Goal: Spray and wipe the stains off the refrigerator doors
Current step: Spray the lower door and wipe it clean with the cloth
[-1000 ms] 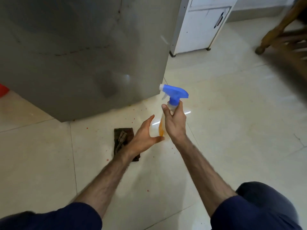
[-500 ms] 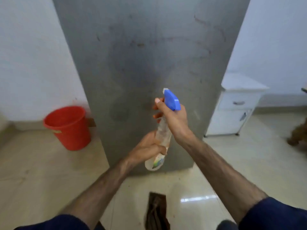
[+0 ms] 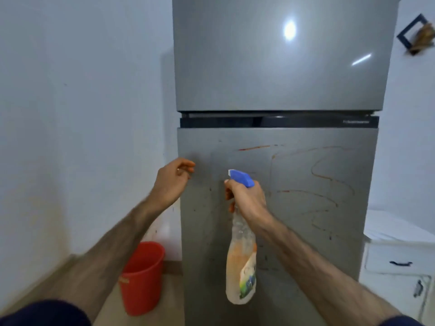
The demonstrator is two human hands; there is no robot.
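A tall grey refrigerator stands in front of me, with an upper door (image 3: pixel 270 67) and a lower door (image 3: pixel 306 231). Red-brown smears (image 3: pixel 329 180) run in loops across the lower door's upper half, and dark specks dot it. My right hand (image 3: pixel 247 198) grips the neck of a clear spray bottle (image 3: pixel 241 262) with a blue trigger head and orange liquid, its nozzle pointing left and close to the lower door. My left hand (image 3: pixel 171 180) is raised at the lower door's left edge, fingers loosely curled, holding nothing.
A red bucket (image 3: pixel 141 278) stands on the floor left of the refrigerator, against the white wall. A white cabinet (image 3: pixel 397 255) with dark handles sits to the right. A dark frame (image 3: pixel 414 36) hangs on the right wall.
My view has tilted up from the floor and the brown cloth to the whole refrigerator. My right hand raised the bottle to the lower door; my left hand let go of it and rose to the left.
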